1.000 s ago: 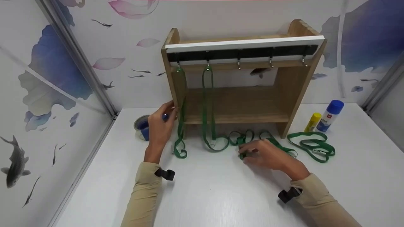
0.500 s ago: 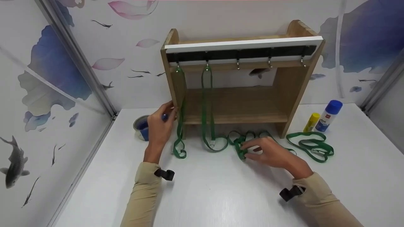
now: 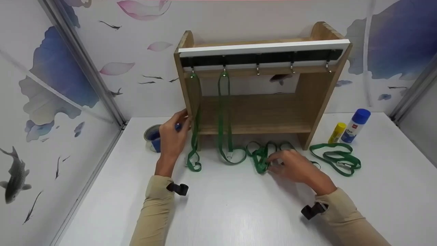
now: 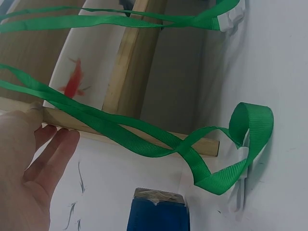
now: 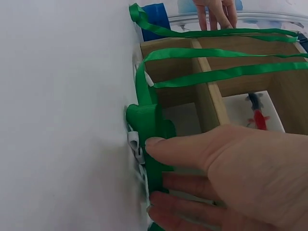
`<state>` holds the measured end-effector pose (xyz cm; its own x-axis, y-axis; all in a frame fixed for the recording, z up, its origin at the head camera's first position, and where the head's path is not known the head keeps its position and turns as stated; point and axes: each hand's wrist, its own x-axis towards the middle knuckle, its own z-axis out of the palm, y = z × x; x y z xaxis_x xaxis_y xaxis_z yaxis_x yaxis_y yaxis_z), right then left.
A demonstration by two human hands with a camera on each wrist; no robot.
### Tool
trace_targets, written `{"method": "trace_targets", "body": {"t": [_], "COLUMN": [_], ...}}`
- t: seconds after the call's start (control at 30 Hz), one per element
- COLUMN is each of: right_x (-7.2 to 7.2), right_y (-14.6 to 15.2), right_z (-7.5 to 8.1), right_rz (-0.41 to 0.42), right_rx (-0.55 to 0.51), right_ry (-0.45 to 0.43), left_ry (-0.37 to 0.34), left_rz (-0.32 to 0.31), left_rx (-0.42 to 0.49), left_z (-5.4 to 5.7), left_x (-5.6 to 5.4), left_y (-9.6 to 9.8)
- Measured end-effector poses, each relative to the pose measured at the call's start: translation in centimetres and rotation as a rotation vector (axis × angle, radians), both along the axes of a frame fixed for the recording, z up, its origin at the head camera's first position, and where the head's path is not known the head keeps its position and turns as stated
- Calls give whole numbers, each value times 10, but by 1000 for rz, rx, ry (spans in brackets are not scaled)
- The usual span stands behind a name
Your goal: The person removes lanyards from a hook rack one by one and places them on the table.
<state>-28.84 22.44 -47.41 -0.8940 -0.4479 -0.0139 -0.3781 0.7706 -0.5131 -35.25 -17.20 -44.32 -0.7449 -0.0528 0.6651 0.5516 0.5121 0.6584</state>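
Lanyard (image 3: 260, 160), green and bunched, lies on the table (image 3: 218, 208) in front of the shelf (image 3: 254, 128), near its middle. Thumb and fingers of the right hand (image 3: 292, 166) hold it loosely; the left hand (image 3: 172, 136), well apart from the right, grips the shelf's left side. Handling the bunch well, I judge, calls for a light pinch on one strand at a time, the white clip (image 5: 134, 140) kept from catching, and no tug on the hanging strap (image 3: 221, 112) just left. A steady left grip should stop the shelf shifting.
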Motion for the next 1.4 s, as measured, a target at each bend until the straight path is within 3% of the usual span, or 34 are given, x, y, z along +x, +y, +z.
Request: {"method": "trace_targets", "body": {"t": [0.3,0.5,0.57,0.67,0.8,0.9,1.0,1.2,1.4], "right_x": [-1,-3,-4,-5,-6,-10,-17,-27,-25], "right_y": [-3,5,13,30,53,65,72,78,79], "right_z": [-3,13,23,41,62,67,64,51,48], "right_rz": [152,148,110,-15,-299,-525,-654,-655,-631], "right_rx": [-80,-94,-105,-150,-300,-457,-553,-495,-460], "right_ry": [-41,-35,-9,99,370,550,608,528,530], "left_ry": [-9,-30,-31,-30,-20,-24,-29,-35,-4], "left_rz": [11,10,4,0,7,14,15,18,72], "left_rx": [6,11,15,16,12,2,1,-7,31], "left_z": [3,3,3,3,2,0,-1,1,16], "left_x": [1,1,1,1,0,2,2,3,8], "left_y": [0,0,0,0,-1,-1,-2,-2,-4]}}
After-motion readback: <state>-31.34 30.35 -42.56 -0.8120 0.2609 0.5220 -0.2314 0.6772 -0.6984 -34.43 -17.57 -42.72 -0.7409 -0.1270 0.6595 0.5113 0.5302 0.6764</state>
